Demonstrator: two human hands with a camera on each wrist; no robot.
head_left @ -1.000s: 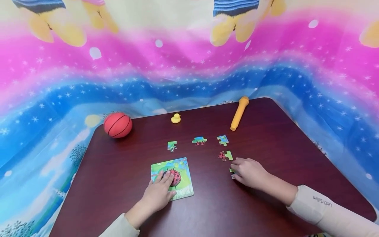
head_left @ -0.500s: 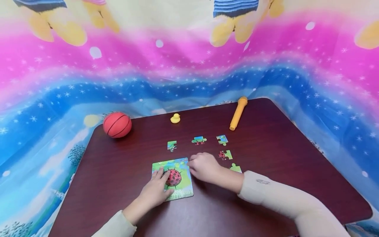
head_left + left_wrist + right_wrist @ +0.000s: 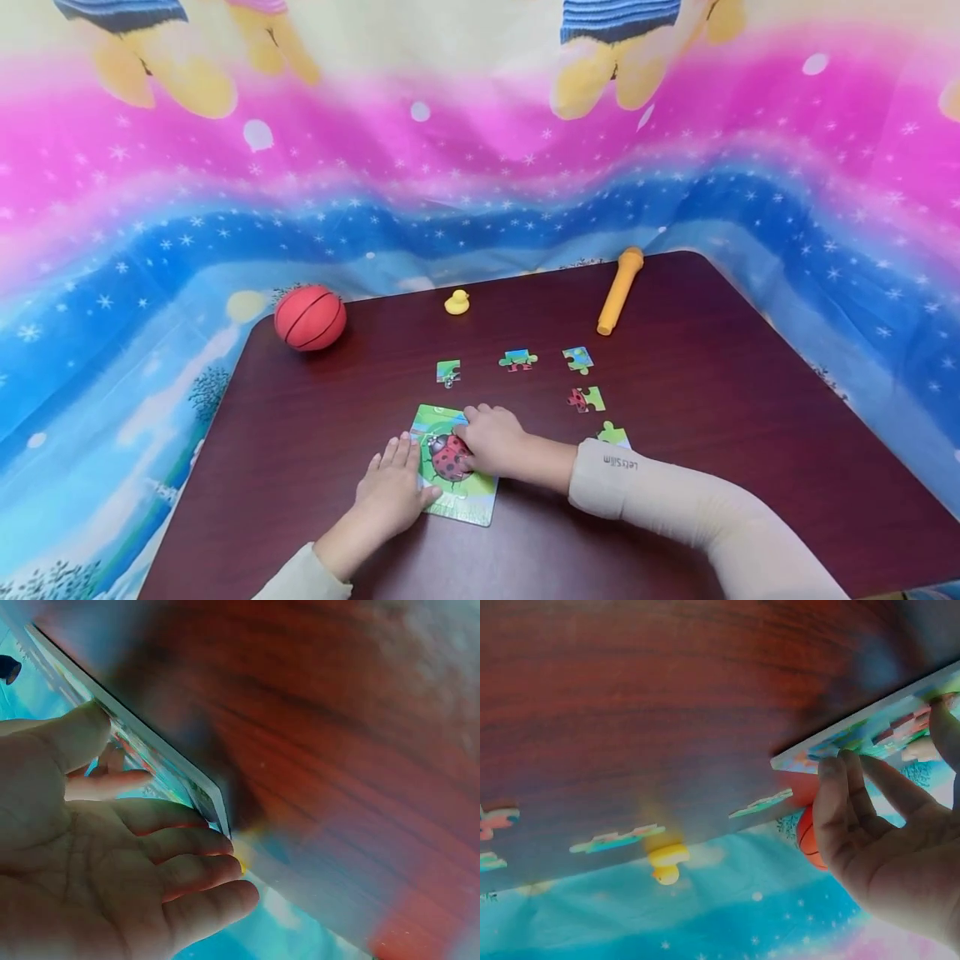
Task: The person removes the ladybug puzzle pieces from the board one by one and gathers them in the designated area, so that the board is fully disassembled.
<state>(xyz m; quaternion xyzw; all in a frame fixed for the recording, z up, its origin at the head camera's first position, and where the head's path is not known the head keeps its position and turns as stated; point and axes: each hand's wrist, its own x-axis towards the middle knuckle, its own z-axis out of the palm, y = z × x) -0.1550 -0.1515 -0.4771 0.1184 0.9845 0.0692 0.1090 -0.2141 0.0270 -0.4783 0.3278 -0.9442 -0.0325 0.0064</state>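
Observation:
A square puzzle board (image 3: pixel 453 497) with a red ladybug picture lies at an angle on the table in the head view. The fingers of my left hand (image 3: pixel 390 492) lie straight along its left edge, thumb over the lower left side. My right hand (image 3: pixel 493 437) rests on the upper right part, covering some of the picture. In the left wrist view, spread fingers reach past the board's edge (image 3: pixel 161 746). From the right wrist, extended fingers and thumb (image 3: pixel 945 727) touch the board's printed face (image 3: pixel 877 731); no loose piece shows in that hand.
Several loose puzzle pieces lie beyond and right of the board, including a blue-green one (image 3: pixel 577 360) and a red-green one (image 3: pixel 587 399). Farther back are a red ball (image 3: pixel 310 318), a yellow duck (image 3: pixel 457 303) and a yellow microphone-shaped toy (image 3: pixel 620 292). Patterned cloth (image 3: pixel 450 167) surrounds the table (image 3: pixel 337 400).
My right hand left the puzzle piece at the right and came over to the board. The board has turned clockwise, and my left hand has shifted from its picture to its left edge.

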